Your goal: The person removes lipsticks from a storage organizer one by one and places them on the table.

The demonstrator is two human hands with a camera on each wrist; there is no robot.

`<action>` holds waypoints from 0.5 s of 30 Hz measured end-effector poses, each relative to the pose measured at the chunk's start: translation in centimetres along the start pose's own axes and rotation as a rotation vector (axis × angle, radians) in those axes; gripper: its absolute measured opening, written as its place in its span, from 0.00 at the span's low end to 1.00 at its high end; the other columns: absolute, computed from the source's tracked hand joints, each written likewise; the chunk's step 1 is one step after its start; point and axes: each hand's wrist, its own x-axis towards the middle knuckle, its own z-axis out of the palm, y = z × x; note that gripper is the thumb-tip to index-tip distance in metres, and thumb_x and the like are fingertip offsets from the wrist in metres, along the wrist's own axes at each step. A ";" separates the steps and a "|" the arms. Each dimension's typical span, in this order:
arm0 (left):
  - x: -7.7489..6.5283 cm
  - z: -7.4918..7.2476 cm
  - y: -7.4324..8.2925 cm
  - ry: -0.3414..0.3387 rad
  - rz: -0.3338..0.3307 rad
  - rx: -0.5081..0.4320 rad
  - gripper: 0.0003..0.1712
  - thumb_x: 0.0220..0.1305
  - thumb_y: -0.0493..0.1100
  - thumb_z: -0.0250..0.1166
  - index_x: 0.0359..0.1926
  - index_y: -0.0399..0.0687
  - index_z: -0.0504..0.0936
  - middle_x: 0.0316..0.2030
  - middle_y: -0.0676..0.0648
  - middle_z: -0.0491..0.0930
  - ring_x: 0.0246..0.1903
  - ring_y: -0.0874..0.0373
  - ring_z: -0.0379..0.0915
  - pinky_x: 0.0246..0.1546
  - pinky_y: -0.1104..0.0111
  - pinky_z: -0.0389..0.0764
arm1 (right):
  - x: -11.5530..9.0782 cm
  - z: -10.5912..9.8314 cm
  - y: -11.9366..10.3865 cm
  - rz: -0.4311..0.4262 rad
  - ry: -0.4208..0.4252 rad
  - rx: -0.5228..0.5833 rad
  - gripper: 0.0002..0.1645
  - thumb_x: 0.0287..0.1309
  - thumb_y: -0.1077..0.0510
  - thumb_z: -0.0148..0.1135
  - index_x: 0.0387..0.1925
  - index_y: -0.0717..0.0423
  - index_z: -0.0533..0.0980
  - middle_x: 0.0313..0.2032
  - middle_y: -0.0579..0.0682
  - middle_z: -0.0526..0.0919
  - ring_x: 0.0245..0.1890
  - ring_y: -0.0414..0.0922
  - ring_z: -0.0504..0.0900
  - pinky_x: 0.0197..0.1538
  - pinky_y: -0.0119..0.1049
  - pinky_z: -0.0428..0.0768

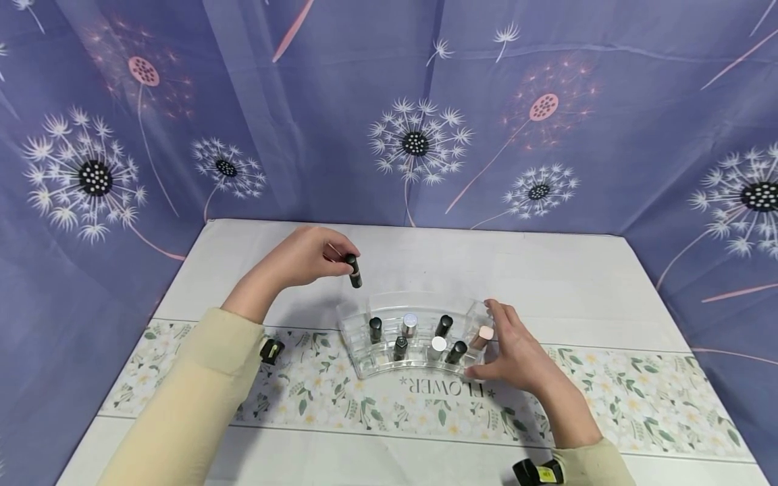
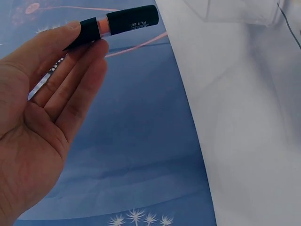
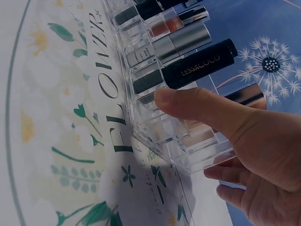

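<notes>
Between thumb and fingertips, my left hand [image 1: 306, 260] pinches a black lipstick [image 1: 354, 271], held in the air behind the left end of a clear lipstick organizer [image 1: 365, 368]. In the left wrist view the lipstick [image 2: 134, 21] has a see-through band with orange-pink showing, and small print on one half. My right hand [image 1: 516, 351] grips the organizer's right end, thumb at the front and fingers behind. Standing in the organizer are several lipsticks, among them a black one [image 3: 200, 65] lettered LESSXCOCO, a silver one [image 3: 171, 44] and a pinkish-capped one [image 1: 483, 337].
The organizer stands on a white table cover [image 1: 565, 283] with a floral band [image 1: 632, 395] lettered FLOWER. Behind and at both sides hangs a purple-blue dandelion-print curtain [image 1: 340, 121]. Black devices [image 1: 271, 351] are strapped to both wrists.
</notes>
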 end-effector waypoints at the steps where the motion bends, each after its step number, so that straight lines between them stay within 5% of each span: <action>1: 0.2 0.0 -0.2 0.001 -0.001 0.000 0.13 0.65 0.35 0.77 0.51 0.44 0.92 0.44 0.47 0.91 0.44 0.51 0.90 0.49 0.57 0.89 | 0.0 0.0 0.0 0.000 0.001 -0.001 0.82 0.37 0.41 0.92 0.82 0.64 0.50 0.73 0.70 0.61 0.69 0.72 0.71 0.64 0.69 0.78; 15: 3.8 0.3 -2.1 0.023 -0.098 0.023 0.15 0.67 0.36 0.76 0.54 0.41 0.91 0.46 0.44 0.91 0.48 0.48 0.89 0.52 0.54 0.87 | -0.1 0.0 -0.1 -0.019 0.017 -0.019 0.81 0.36 0.42 0.92 0.81 0.64 0.51 0.71 0.70 0.65 0.65 0.71 0.75 0.63 0.68 0.79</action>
